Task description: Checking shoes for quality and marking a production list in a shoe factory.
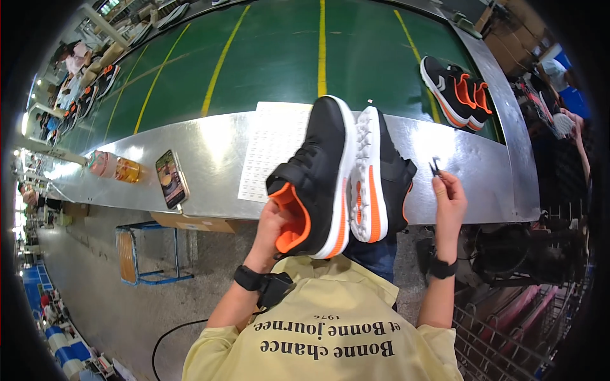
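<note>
My left hand (269, 230) is closed around the heel and collar of a black sneaker (316, 149) with orange lining and a white-and-orange sole. Against it stands a second matching sneaker (393, 166), its patterned sole turned toward the first one. What supports that second shoe is hidden. To their right, my right hand (451, 193) pinches a small black pointed tool (435, 166), too small to name surely. Beneath and behind the shoes, a printed paper sheet (257, 149) lies on the metal table edge (219, 136).
A green belt (273, 57) with yellow lines runs beyond the metal edge. Another pair of sneakers (454, 92) stands at right. A phone (170, 180) and a bottle (114, 167) lie at left. A blue-framed stool (149, 254) is below; a wire rack (502, 330) stands lower right.
</note>
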{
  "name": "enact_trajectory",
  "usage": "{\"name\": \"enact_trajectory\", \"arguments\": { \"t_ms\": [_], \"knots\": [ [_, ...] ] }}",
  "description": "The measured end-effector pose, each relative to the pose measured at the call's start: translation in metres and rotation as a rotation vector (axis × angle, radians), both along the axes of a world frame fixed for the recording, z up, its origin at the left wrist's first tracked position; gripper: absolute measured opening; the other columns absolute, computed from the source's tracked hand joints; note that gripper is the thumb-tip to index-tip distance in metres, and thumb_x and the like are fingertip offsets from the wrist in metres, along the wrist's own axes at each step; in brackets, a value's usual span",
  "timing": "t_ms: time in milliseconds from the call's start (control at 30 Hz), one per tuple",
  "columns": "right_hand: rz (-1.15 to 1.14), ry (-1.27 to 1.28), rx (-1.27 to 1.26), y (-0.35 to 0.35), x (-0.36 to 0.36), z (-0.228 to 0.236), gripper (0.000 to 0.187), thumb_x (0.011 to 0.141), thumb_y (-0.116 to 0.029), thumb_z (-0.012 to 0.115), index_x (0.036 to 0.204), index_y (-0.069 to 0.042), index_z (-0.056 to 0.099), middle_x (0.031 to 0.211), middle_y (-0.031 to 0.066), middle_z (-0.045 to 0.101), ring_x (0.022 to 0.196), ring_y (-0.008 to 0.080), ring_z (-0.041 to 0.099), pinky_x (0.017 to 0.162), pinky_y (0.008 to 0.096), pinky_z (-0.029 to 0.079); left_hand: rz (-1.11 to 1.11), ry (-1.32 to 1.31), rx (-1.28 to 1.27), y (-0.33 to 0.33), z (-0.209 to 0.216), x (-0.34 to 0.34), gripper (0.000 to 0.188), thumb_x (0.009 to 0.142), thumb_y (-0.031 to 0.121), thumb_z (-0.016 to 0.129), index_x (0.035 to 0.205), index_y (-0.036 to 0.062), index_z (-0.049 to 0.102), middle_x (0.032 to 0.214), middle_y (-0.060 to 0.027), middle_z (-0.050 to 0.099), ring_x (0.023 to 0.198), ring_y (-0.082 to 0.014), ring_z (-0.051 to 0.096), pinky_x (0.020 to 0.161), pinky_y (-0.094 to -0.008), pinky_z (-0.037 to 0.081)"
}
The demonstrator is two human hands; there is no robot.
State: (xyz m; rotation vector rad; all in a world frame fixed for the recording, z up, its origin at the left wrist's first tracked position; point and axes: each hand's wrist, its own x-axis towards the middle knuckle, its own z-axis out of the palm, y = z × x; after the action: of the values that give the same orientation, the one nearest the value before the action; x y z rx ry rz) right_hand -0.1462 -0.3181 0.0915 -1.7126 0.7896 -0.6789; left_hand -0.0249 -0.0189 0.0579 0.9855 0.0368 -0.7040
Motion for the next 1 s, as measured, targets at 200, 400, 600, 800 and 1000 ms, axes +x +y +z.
{"name": "enact_trajectory", "arguments": {
  "t_ms": [200,400,600,800,1000],
  "knots": [
    [-0.065,0.486,-0.853,-0.038,-0.040,-0.032,0.036,0.084,-0.011,0.063,0.116,0.002,0.053,0.107,0.0153,0.059,0.093,0.0270,0.057,0.081,0.0352,0.045,0.089,0.265,-0.057,0.000,0.005,0.000,0.046,0.073,-0.006,0.043,0.118,-0.0001,0.048,0.106,-0.0126,0.060,0.092,-0.0228,0.063,0.081,-0.0327,0.055],
    [0.289,0.079,0.293,0.035,-0.026,-0.021,0.058,0.086,-0.005,0.060,0.136,-0.002,0.031,0.104,0.0107,0.062,0.092,0.0151,0.059,0.084,0.0295,0.045,0.046,0.335,-0.255,0.000,-0.014,-0.003,0.047,0.075,-0.004,0.045,0.122,0.0019,0.047,0.110,-0.0121,0.059,0.093,-0.0208,0.063,0.081,-0.0321,0.056],
    [0.223,-0.199,0.420,0.042,0.012,0.017,0.072,0.082,0.008,0.056,0.143,-0.004,0.019,0.105,0.0175,0.064,0.094,0.0150,0.061,0.087,0.0271,0.045,0.115,0.021,-0.072,0.001,0.035,0.010,0.056,0.075,0.004,0.053,0.131,0.0044,0.043,0.115,-0.0081,0.055,0.102,-0.0199,0.059,0.088,-0.0315,0.049],
    [0.417,0.478,-0.817,0.076,0.019,0.074,0.046,0.073,0.005,0.060,0.115,-0.010,0.053,0.092,0.0194,0.062,0.083,0.0309,0.063,0.074,0.0356,0.049,0.263,-1.294,1.088,-0.010,0.052,0.017,0.055,0.063,0.014,0.065,0.117,0.0086,0.056,0.128,-0.0107,0.047,0.113,-0.0316,0.045,0.093,-0.0416,0.035],
    [1.129,0.703,-0.850,0.122,0.007,0.027,0.020,0.075,-0.008,0.061,0.095,-0.007,0.060,0.071,0.0121,0.059,0.068,0.0348,0.060,0.063,0.0414,0.048,0.071,-1.351,1.209,-0.032,0.042,0.000,0.059,0.069,0.029,0.076,0.119,0.0080,0.053,0.130,-0.0128,0.046,0.113,-0.0340,0.045,0.092,-0.0423,0.037]
  ]
}}
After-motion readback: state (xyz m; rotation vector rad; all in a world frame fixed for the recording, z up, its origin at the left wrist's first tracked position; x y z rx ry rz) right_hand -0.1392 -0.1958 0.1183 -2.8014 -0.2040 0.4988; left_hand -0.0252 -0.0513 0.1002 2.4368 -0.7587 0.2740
